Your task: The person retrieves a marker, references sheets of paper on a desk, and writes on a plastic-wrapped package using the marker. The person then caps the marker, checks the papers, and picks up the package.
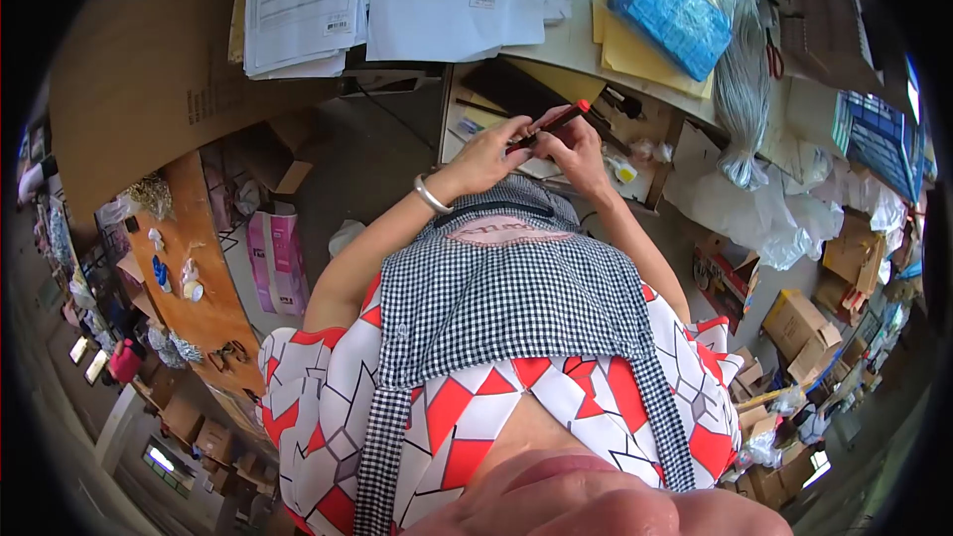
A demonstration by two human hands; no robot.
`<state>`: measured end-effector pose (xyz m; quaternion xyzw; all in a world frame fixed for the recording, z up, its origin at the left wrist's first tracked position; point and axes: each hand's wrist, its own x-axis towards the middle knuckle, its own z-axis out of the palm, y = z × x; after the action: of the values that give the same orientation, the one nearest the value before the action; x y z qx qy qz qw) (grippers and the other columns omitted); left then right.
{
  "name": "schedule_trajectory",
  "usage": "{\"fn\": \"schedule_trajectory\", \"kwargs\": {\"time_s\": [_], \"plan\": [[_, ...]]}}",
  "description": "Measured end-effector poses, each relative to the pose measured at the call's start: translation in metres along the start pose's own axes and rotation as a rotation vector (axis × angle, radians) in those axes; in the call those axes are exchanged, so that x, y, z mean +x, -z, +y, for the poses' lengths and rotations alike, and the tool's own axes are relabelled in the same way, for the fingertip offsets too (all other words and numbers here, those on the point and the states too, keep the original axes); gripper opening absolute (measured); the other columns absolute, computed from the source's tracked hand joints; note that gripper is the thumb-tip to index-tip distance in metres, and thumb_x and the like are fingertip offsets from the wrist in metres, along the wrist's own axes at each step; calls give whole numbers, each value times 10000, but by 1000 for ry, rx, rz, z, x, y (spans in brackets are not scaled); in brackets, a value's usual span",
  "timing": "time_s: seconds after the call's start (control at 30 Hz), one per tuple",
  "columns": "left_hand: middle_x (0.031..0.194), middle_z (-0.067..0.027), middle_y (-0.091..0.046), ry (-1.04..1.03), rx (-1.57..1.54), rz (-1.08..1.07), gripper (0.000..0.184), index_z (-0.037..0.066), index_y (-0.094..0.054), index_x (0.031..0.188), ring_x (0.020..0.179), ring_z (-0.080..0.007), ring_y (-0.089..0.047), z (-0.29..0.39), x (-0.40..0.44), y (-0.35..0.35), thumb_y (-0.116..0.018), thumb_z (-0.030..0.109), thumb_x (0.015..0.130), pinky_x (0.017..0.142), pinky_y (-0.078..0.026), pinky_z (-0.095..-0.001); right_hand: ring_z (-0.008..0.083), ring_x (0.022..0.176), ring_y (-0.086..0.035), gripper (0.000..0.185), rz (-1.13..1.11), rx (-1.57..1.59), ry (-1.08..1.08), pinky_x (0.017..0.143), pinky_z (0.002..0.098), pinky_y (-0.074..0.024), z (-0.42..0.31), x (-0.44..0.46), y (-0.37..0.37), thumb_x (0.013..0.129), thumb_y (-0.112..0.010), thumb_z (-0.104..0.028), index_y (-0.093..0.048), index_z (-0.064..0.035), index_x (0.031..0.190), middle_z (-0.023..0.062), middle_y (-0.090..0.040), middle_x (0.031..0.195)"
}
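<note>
Both hands meet in front of the checked apron, above an open drawer [645, 171]. My left hand [488, 157], with a silver bangle at the wrist, has its fingers closed around the lower end of a black marker [558, 123] with a red tip. My right hand [573, 154] is closed on the same marker from the other side. The marker slants up to the right, its red end pointing away from me. Small items, among them a yellow and white one [622, 170], lie in the drawer.
Stacked printed papers [437, 0] lie on the desk ahead. To the right are a blue wrapped bundle [671, 16], silvery strands [743, 99] and red-handled scissors [773, 55]. A large cardboard sheet [149, 79] stands left; cartons [794, 328] fill the right side.
</note>
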<state>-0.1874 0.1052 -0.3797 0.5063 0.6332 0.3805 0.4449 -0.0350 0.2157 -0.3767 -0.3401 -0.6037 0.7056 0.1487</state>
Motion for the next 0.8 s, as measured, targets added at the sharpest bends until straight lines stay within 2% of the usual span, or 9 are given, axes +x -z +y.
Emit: {"fn": "schedule_trajectory", "kwargs": {"time_s": [0.13,0.2,0.27,0.3,0.33,0.4,0.57,0.7,0.8], "plan": [[718,-123,-575,21,-15,-95,230,14,-550,1041,642,-220,-565,36,47,19,-537,196,900,599,-437,-320,92,699,-574,174,-13,294,-71,652,223,-466,-31,30,27,788,-615,-79,-579,0,939,17,-594,788],[768,-195,-599,62,8,-158,247,9,-575,990,723,-344,-599,51,71,27,-575,226,872,629,-458,-375,79,697,-527,124,-63,306,-129,622,222,-431,-33,44,51,821,-607,-113,-555,-26,893,0,-548,804],[742,-199,-595,24,-14,-196,273,15,-573,993,683,-346,-590,51,89,19,-575,259,871,613,-454,-384,52,649,-467,136,-215,267,-254,556,208,-371,-43,57,66,850,-584,-176,-540,-47,837,-18,-518,766],[740,-198,-597,-32,-51,-157,281,15,-572,988,678,-347,-590,51,94,14,-574,270,871,611,-454,-388,42,558,-408,224,-166,232,-257,501,205,-324,-50,64,66,877,-588,-261,-558,-60,783,-35,-491,670],[763,-191,-609,83,-107,-200,302,14,-560,979,702,-350,-600,50,99,14,-582,293,864,621,-459,-397,42,543,-405,237,-199,197,-270,486,206,-315,-56,70,72,885,-578,-270,-567,-57,781,-33,-487,653],[778,-188,-613,72,-51,-198,311,16,-554,979,716,-351,-602,56,110,21,-593,299,855,628,-460,-401,46,499,-388,296,-219,114,-257,451,211,-288,-72,76,77,906,-546,-303,-605,-41,780,-26,-475,596],[806,-179,-611,63,-40,-247,296,14,-515,914,739,-350,-600,86,124,45,-647,253,797,631,-455,-405,54,488,-386,351,-167,71,-334,449,219,-285,-125,75,78,892,-548,-342,-640,-34,750,-14,-461,539],[749,-179,-598,40,-30,-307,268,21,-513,932,628,-329,-588,127,126,66,-652,201,790,558,-444,-378,55,506,-433,344,-130,59,-340,467,206,-335,-175,66,78,870,-589,-319,-655,-15,722,7,-523,564],[714,-180,-593,44,-33,-290,255,29,-518,949,574,-318,-579,139,127,74,-645,185,793,521,-436,-368,58,476,-388,348,-103,45,-289,445,220,-286,-184,68,76,852,-592,-335,-658,-20,719,-1,-470,515]]}}
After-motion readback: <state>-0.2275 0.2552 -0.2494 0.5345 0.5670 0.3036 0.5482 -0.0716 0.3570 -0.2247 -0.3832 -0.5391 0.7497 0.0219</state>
